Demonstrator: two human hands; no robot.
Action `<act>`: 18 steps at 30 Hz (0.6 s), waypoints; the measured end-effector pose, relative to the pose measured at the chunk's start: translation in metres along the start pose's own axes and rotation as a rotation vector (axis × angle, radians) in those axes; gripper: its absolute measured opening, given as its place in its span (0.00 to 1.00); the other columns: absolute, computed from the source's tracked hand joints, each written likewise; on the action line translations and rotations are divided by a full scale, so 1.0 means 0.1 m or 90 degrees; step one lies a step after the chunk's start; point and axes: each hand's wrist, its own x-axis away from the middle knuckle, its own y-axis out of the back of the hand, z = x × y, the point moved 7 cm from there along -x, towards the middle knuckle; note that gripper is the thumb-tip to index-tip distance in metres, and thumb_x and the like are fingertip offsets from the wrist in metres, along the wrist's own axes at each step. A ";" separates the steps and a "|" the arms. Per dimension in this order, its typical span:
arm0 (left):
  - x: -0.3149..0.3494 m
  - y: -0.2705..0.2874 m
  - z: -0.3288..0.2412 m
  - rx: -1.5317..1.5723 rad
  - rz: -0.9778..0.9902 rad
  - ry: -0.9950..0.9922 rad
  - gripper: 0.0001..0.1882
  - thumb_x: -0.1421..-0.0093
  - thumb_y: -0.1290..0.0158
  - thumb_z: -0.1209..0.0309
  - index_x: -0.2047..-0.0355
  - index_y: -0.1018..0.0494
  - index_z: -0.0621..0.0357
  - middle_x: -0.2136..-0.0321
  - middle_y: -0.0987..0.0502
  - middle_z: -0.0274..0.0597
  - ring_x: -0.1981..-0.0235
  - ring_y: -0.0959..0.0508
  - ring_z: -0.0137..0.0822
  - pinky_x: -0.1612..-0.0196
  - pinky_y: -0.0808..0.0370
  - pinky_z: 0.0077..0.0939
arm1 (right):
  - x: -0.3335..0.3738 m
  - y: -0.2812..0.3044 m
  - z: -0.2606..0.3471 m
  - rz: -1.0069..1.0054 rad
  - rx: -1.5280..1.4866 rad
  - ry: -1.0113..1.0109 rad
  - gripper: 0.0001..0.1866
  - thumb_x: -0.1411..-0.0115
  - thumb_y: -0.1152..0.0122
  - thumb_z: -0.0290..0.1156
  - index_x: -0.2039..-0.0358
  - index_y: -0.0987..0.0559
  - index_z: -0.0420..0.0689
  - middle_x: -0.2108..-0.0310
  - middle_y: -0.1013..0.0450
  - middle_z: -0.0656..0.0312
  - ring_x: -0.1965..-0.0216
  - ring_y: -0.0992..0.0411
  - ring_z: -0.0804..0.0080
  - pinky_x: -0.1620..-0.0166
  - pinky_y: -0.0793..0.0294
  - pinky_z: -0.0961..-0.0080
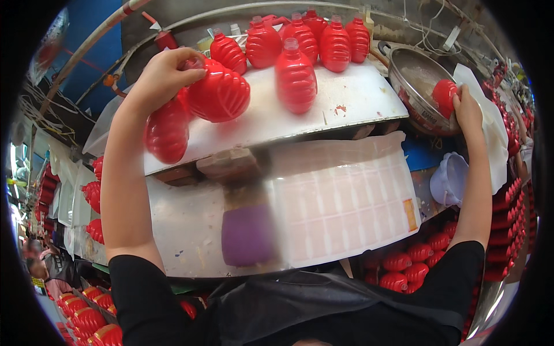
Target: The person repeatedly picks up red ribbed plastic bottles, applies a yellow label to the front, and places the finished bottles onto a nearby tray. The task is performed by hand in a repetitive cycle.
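Note:
My left hand (164, 75) is closed at the neck end of a red ribbed plastic bottle (220, 95), tilted over the white board. A second red bottle (167, 132) hangs beside it below my fingers; its neck is hidden, but it seems to be in the same grip. At the right, my right hand (468, 111) grips another red bottle (444, 96), partly hidden by the fingers, over the rim of a round metal pan (402, 86). One red bottle (296, 81) stands upright and uncapped mid-board, with several more red bottles (264, 43) behind it.
The raised white board (358, 98) lies across the bench. Nearer me are a sheet of pale strips (340, 202) under clear plastic and a blurred purple patch (248, 236). A lilac basin (449, 179) sits below the pan. Red bottles (398, 262) fill the lower right.

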 end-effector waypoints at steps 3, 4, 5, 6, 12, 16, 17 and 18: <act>-0.21 -0.24 0.02 0.046 0.051 0.002 0.17 0.38 0.38 0.65 0.53 0.20 0.64 0.67 0.19 0.38 0.66 0.23 0.25 0.64 0.26 0.21 | 0.01 0.15 0.60 0.058 0.101 0.194 0.12 0.34 0.43 0.32 0.53 0.28 0.42 0.60 0.19 0.46 0.54 0.21 0.42 0.54 0.23 0.47; -0.27 -0.32 0.03 0.060 0.062 -0.003 0.17 0.38 0.38 0.64 0.53 0.19 0.64 0.67 0.19 0.38 0.67 0.23 0.24 0.65 0.27 0.21 | 0.00 0.16 0.76 0.067 0.119 0.254 0.12 0.35 0.43 0.31 0.54 0.28 0.42 0.61 0.19 0.46 0.55 0.21 0.43 0.54 0.23 0.47; -0.31 -0.38 0.05 0.074 0.061 -0.014 0.17 0.37 0.38 0.64 0.53 0.19 0.63 0.67 0.19 0.37 0.67 0.23 0.24 0.66 0.27 0.21 | -0.01 0.16 0.88 0.073 0.134 0.290 0.12 0.36 0.42 0.30 0.54 0.28 0.43 0.61 0.20 0.46 0.55 0.21 0.43 0.54 0.23 0.47; -0.34 -0.45 0.06 0.088 0.059 -0.024 0.17 0.37 0.38 0.64 0.53 0.19 0.62 0.67 0.19 0.37 0.68 0.23 0.23 0.66 0.27 0.20 | -0.02 0.14 0.98 0.079 0.150 0.327 0.12 0.37 0.41 0.29 0.54 0.28 0.43 0.62 0.20 0.46 0.56 0.21 0.43 0.55 0.23 0.47; -0.36 -0.60 0.24 0.174 -0.002 -0.044 0.21 0.35 0.37 0.60 0.45 0.19 0.56 0.71 0.21 0.28 0.77 0.28 0.17 0.76 0.32 0.16 | -0.15 -0.07 1.11 0.128 0.205 0.362 0.13 0.39 0.40 0.27 0.54 0.27 0.44 0.62 0.20 0.46 0.55 0.21 0.44 0.54 0.22 0.48; -0.25 -0.41 0.55 0.347 -0.133 -0.045 0.17 0.33 0.37 0.61 0.48 0.17 0.54 0.72 0.22 0.30 0.77 0.30 0.18 0.75 0.31 0.15 | -0.21 0.05 0.96 0.047 0.119 0.268 0.11 0.37 0.40 0.32 0.56 0.27 0.45 0.60 0.19 0.46 0.55 0.21 0.42 0.54 0.23 0.46; -0.22 -0.38 0.65 0.429 -0.186 -0.042 0.15 0.32 0.38 0.63 0.49 0.16 0.55 0.71 0.22 0.29 0.76 0.30 0.16 0.74 0.31 0.14 | -0.21 0.06 0.88 0.037 0.109 0.229 0.11 0.37 0.40 0.33 0.56 0.27 0.45 0.60 0.19 0.46 0.55 0.21 0.41 0.53 0.23 0.46; -0.17 -0.34 0.73 0.419 -0.230 -0.053 0.15 0.31 0.39 0.63 0.48 0.17 0.55 0.68 0.20 0.32 0.72 0.26 0.19 0.69 0.28 0.15 | -0.24 0.08 0.77 0.031 0.100 0.171 0.14 0.36 0.40 0.41 0.56 0.25 0.46 0.60 0.19 0.45 0.55 0.21 0.41 0.53 0.23 0.47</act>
